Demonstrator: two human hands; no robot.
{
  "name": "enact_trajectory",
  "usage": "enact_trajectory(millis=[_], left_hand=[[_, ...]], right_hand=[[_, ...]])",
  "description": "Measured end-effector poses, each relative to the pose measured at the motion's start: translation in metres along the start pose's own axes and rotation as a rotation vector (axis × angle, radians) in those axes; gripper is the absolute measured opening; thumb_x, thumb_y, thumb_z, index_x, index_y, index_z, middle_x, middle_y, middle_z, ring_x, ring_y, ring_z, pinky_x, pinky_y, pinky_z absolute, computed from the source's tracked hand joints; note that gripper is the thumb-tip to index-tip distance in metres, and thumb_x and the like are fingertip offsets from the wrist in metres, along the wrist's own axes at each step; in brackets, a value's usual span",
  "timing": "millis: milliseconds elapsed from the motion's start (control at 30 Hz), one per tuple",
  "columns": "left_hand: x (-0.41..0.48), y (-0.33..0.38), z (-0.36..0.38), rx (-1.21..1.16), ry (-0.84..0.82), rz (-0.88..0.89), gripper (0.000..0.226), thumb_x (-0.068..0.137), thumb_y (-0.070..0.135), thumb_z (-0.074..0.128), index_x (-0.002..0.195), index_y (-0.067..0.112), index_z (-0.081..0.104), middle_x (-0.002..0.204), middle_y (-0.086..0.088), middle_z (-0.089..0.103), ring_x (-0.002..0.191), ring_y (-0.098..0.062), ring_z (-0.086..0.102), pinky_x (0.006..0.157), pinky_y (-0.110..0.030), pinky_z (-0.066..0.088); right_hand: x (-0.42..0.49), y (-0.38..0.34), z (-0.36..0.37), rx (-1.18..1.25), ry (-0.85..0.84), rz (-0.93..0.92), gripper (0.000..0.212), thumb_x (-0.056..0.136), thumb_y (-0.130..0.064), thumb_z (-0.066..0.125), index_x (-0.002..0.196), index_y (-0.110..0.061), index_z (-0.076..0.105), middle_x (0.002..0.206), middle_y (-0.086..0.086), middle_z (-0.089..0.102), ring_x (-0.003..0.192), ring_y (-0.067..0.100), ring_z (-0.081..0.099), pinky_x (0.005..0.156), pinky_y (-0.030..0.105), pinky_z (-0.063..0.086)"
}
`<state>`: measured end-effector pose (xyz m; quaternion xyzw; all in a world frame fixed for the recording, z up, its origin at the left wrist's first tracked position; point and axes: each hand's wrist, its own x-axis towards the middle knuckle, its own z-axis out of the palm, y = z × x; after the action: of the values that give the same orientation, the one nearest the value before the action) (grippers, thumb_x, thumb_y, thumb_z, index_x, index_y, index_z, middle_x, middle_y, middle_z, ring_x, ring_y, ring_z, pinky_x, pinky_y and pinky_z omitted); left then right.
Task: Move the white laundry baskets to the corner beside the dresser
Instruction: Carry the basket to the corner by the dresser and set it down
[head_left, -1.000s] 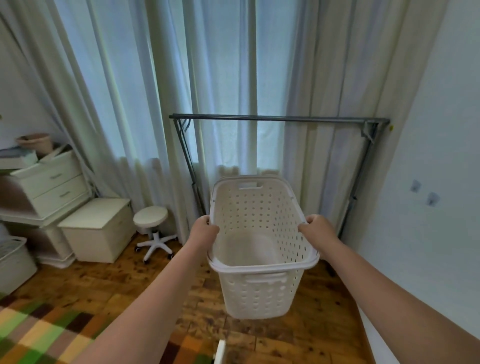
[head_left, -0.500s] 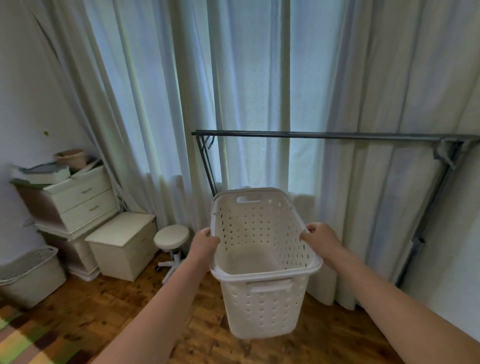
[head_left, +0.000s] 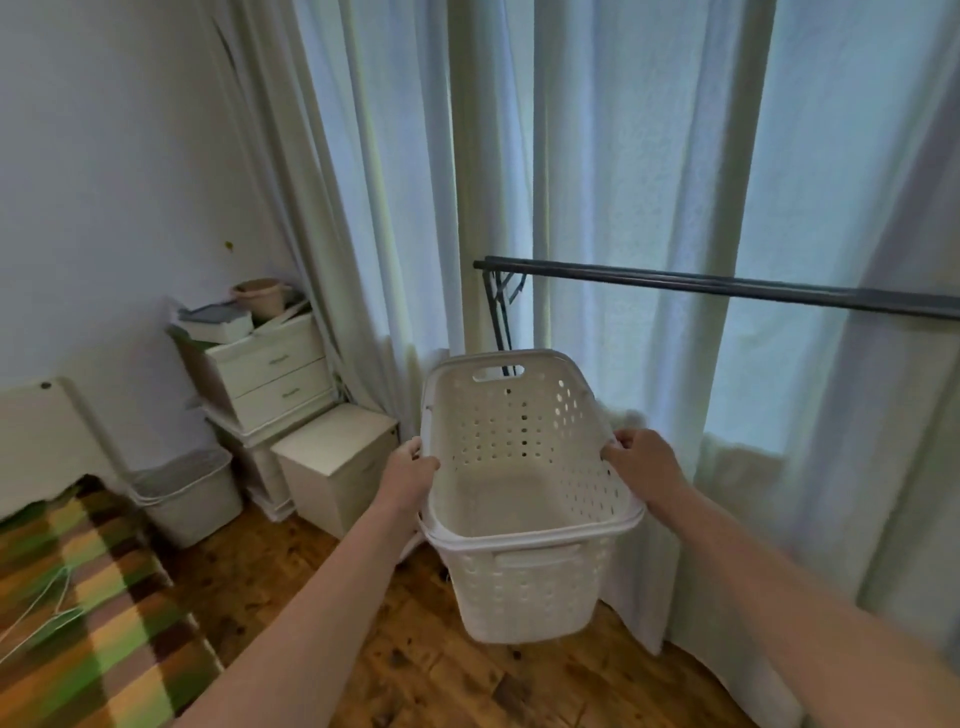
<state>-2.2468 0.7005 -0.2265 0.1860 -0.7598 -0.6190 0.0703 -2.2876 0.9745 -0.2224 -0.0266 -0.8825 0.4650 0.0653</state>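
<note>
I hold a white perforated laundry basket (head_left: 524, 587) in the air at the middle of the view, empty and tilted slightly away from me. My left hand (head_left: 408, 475) grips its left rim and my right hand (head_left: 641, 462) grips its right rim. A second white basket (head_left: 189, 493) stands on the floor at the left, beside the white dresser (head_left: 270, 379) with two drawers. That dresser stands against the wall near the curtain corner.
A low white cabinet (head_left: 337, 462) stands in front of the dresser. A dark metal clothes rail (head_left: 727, 288) runs across the right in front of long pale curtains (head_left: 597, 182). A checked rug (head_left: 78, 613) covers the wooden floor (head_left: 441, 675) at lower left. A white bed end (head_left: 41, 441) is at far left.
The view has swung to the left, so the dresser and second basket now sit closer to centre. The held basket stays between both hands; the small stool is no longer visible.
</note>
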Motion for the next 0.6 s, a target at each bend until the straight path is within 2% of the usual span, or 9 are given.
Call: enact_trajectory(millis=[67, 133, 234, 367, 500, 534, 601], left_hand=[[0.033, 0.003, -0.008, -0.011, 0.043, 0.008, 0.025, 0.095, 0.007, 0.05, 0.113, 0.021, 0.059, 0.085, 0.006, 0.064, 0.076, -0.013, 0.063, 0.053, -0.025, 0.048], [0.07, 0.003, -0.021, -0.002, 0.093, 0.001, 0.022, 0.093, 0.007, 0.051, 0.106, 0.024, 0.057, 0.079, 0.009, 0.062, 0.071, -0.009, 0.061, 0.047, -0.021, 0.045], [0.123, 0.001, -0.042, -0.008, 0.156, -0.003, 0.026, 0.091, 0.007, 0.053, 0.112, 0.02, 0.061, 0.077, 0.011, 0.061, 0.068, -0.007, 0.06, 0.042, -0.017, 0.043], [0.188, 0.003, -0.075, -0.048, 0.221, -0.044, 0.033, 0.092, 0.008, 0.053, 0.119, 0.026, 0.061, 0.079, 0.012, 0.061, 0.07, -0.008, 0.061, 0.042, -0.02, 0.046], [0.246, 0.004, -0.111, -0.047, 0.289, -0.053, 0.037, 0.091, 0.007, 0.052, 0.125, 0.017, 0.063, 0.084, 0.01, 0.064, 0.076, -0.01, 0.061, 0.056, -0.024, 0.045], [0.253, 0.004, -0.117, -0.056, 0.301, -0.055, 0.037, 0.091, 0.006, 0.051, 0.125, 0.017, 0.063, 0.085, 0.011, 0.063, 0.077, -0.009, 0.061, 0.056, -0.024, 0.045], [0.272, 0.002, -0.132, -0.07, 0.334, -0.055, 0.038, 0.092, 0.005, 0.05, 0.126, 0.019, 0.062, 0.085, 0.013, 0.063, 0.076, -0.006, 0.06, 0.054, -0.022, 0.044]], right_hand=[[0.036, -0.01, 0.025, 0.02, -0.043, -0.016, 0.026, 0.087, -0.008, 0.057, 0.099, 0.01, 0.071, 0.095, 0.03, 0.071, 0.09, 0.043, 0.068, 0.076, 0.047, 0.054], [0.071, -0.024, 0.053, 0.022, -0.08, -0.037, 0.024, 0.088, -0.009, 0.057, 0.1, 0.006, 0.072, 0.095, 0.026, 0.073, 0.088, 0.038, 0.069, 0.078, 0.044, 0.055], [0.118, -0.046, 0.097, 0.027, -0.132, -0.063, 0.022, 0.088, -0.011, 0.057, 0.1, -0.001, 0.072, 0.094, 0.021, 0.073, 0.088, 0.034, 0.069, 0.083, 0.046, 0.057], [0.18, -0.083, 0.152, -0.003, -0.207, -0.114, 0.02, 0.09, -0.014, 0.056, 0.097, -0.001, 0.07, 0.093, 0.018, 0.071, 0.085, 0.031, 0.067, 0.07, 0.033, 0.051], [0.24, -0.12, 0.21, -0.006, -0.3, -0.184, 0.018, 0.093, -0.017, 0.056, 0.098, -0.006, 0.07, 0.092, 0.011, 0.07, 0.085, 0.026, 0.067, 0.064, 0.025, 0.049], [0.249, -0.125, 0.22, 0.002, -0.316, -0.187, 0.02, 0.093, -0.018, 0.056, 0.101, -0.006, 0.07, 0.093, 0.012, 0.07, 0.084, 0.026, 0.067, 0.064, 0.026, 0.05], [0.272, -0.14, 0.25, 0.011, -0.349, -0.202, 0.024, 0.093, -0.017, 0.055, 0.102, -0.001, 0.07, 0.095, 0.019, 0.072, 0.085, 0.032, 0.068, 0.073, 0.041, 0.057]])
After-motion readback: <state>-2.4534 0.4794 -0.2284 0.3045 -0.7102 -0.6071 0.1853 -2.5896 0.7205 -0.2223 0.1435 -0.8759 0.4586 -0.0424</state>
